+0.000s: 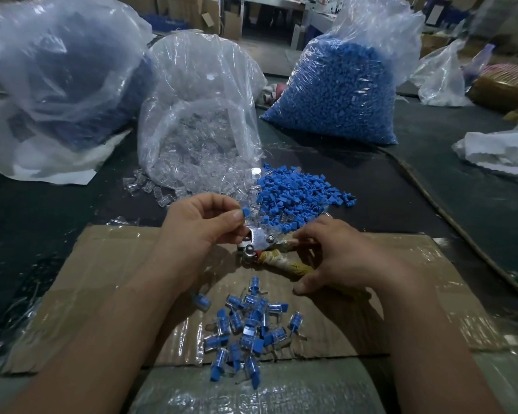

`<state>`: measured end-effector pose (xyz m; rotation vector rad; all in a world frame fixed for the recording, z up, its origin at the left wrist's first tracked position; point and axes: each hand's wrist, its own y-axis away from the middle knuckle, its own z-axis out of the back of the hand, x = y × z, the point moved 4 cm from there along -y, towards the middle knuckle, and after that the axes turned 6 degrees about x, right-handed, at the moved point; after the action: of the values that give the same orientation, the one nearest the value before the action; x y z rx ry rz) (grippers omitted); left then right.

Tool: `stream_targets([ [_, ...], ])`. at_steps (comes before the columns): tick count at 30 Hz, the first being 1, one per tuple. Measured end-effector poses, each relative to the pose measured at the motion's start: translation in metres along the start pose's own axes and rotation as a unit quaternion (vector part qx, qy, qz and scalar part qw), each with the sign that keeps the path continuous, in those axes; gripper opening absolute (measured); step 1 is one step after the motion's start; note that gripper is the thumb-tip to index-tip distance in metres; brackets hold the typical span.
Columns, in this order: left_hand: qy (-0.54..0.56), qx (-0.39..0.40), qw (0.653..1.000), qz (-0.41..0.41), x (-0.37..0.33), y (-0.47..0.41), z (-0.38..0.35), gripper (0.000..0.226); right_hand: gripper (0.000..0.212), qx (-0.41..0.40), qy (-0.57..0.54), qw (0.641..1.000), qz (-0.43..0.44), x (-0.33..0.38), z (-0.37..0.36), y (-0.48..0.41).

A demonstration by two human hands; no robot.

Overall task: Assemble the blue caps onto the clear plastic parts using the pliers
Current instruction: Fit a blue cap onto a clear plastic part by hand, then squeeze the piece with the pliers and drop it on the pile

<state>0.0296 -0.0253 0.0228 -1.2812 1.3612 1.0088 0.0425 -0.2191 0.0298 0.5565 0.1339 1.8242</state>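
Both curled — left hand (198,228) fingers pinch blue cap (246,211) w/ thumb, right hand (338,258) fingers wrap pliers (259,245) handles.

Bare cardboard (99,264) lies open left of the assembled pile (245,333), while the loose blue caps (293,195) and the clear-parts bag (198,130) block the far side.

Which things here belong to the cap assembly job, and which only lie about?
Job: pliers in right hand, blue cap in left hand, blue cap pile, clear parts, assembled pieces, cardboard sheet.
Lying about: crumpled white bag, cardboard cartons.
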Motion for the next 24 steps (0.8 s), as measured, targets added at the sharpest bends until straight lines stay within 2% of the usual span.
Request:
stream_targets([
  [8,0.001,-0.007,1.000,-0.003,-0.002,-0.001,-0.001,0.010,0.023,-0.064,0.070,0.995,-0.010,0.013,0.005,-0.002],
  [10,0.003,-0.010,1.000,-0.005,-0.003,-0.001,-0.001,0.010,0.015,-0.090,0.090,0.992,-0.019,0.014,0.004,-0.004],
  [15,0.001,-0.020,1.000,-0.010,-0.004,0.000,0.000,0.012,0.013,-0.110,0.069,0.991,-0.024,0.011,-0.001,-0.008],
  [19,0.000,-0.030,0.999,-0.019,-0.005,-0.001,0.003,0.013,0.017,-0.168,0.037,0.985,-0.004,0.008,0.006,-0.005],
  [24,-0.015,-0.041,0.999,-0.032,-0.005,-0.001,0.005,0.014,0.017,-0.210,-0.052,0.976,0.031,0.010,0.011,0.001],
])
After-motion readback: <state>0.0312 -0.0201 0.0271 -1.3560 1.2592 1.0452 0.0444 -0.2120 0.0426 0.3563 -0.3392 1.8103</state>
